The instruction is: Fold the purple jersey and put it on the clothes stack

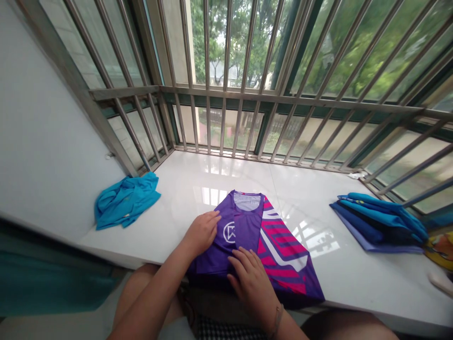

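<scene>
Take the purple jersey (249,224) as the centre of your clock, with twelve toward the window. It lies on the white ledge (184,189) right in front of you, its collar (247,202) at twelve and its lower part reaching the ledge's near edge at six. A pink-and-white striped section (283,245) spreads toward four o'clock. Left of its middle sits a white round logo (229,232), its right side covered by a layer of the fabric.

Your left hand (203,233) rests palm down on the jersey at about nine o'clock, fingers stretched toward the collar and close together; you cannot tell from here whether it pinches any cloth. Your right hand (251,276) is over the lower middle, near six, open, with the fingers loosely bent and the thumb apart from them. A thin bracelet (278,318) circles that wrist.

Between nine and ten o'clock, well apart from the jersey, a bright blue garment (127,200) lies crumpled near the wall (42,141). Around three, a stack of folded blue clothes (382,224) sits on the ledge, a yellow item (440,248) just beyond it. Metal bars (226,94) stand across the window at twelve.
</scene>
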{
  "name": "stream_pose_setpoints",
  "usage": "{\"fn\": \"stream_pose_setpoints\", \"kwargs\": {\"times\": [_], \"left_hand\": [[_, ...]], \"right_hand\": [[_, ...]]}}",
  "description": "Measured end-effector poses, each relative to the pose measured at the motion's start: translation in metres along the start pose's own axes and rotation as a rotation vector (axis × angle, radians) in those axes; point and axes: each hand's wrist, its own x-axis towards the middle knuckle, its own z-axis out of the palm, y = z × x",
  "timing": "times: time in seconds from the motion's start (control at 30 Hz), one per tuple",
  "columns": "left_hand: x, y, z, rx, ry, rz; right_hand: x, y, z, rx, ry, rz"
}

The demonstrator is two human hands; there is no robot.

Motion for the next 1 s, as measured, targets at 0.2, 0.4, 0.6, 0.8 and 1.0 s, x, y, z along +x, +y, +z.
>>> {"fn": "stream_pose_setpoints", "kwargs": {"times": [0.2,0.4,0.6,0.8,1.0], "left_hand": [[0.064,0.009,0.041,0.083,-0.242,-0.006],[0.086,-0.009,0.045,0.147,-0.279,-0.214],[0.084,-0.014,0.050,0.123,-0.242,-0.255],[0.102,-0.022,0.054,0.143,-0.262,-0.321],[0.131,-0.035,0.054,0.083,-0.276,-0.329]], "right_hand": [[-0.016,0.039,-0.008,-0.212,-0.030,0.046],[-0.023,0.094,-0.030,-0.270,-0.152,0.302],[-0.024,0.125,-0.039,-0.177,-0.324,0.434],[0.002,0.139,-0.045,-0.160,-0.369,0.443],[0.031,0.149,-0.053,-0.172,-0.378,0.420]]}}
